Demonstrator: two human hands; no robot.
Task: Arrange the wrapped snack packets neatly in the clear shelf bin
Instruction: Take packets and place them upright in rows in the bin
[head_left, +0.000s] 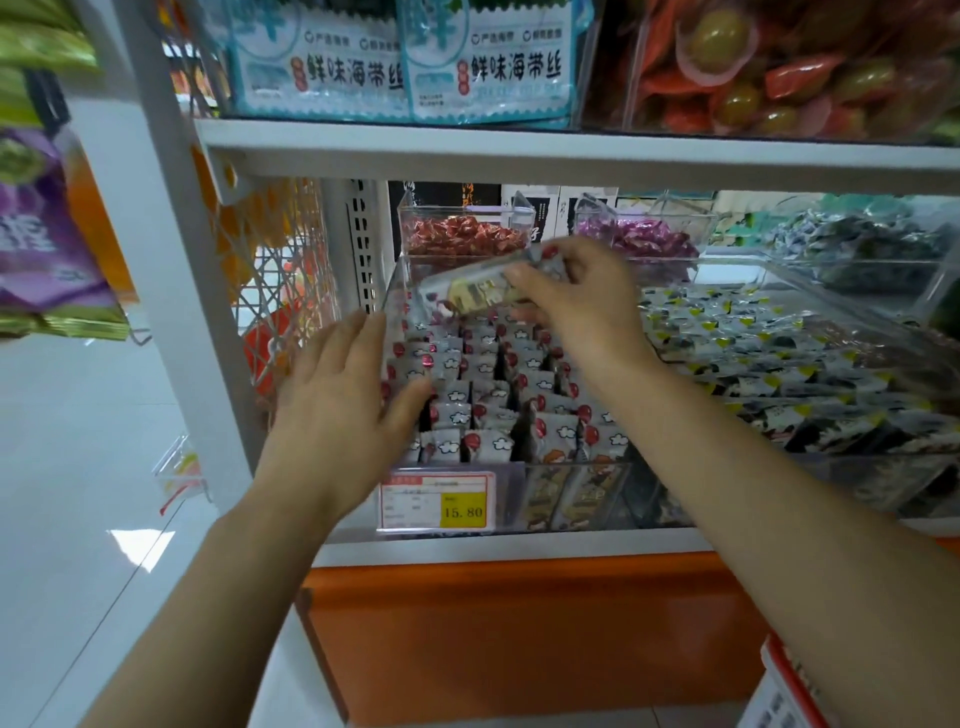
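Note:
A clear shelf bin (511, 493) on the middle shelf holds several rows of small grey-white snack packets (498, 395) with red and white marks, standing upright. My right hand (576, 296) pinches one wrapped packet (478, 288) above the back of the bin, tilted and blurred. My left hand (343, 395) lies with straight fingers over the bin's left wall and the left rows of packets; whether the fingers touch the packets is unclear.
A price tag (436, 501) reading 15.80 hangs on the bin's front. A second clear bin (810, 364) of yellow-marked packets stands to the right. Bins of red candies (462, 234) and purple candies (639, 236) sit behind. The upper shelf board (519, 150) runs close overhead.

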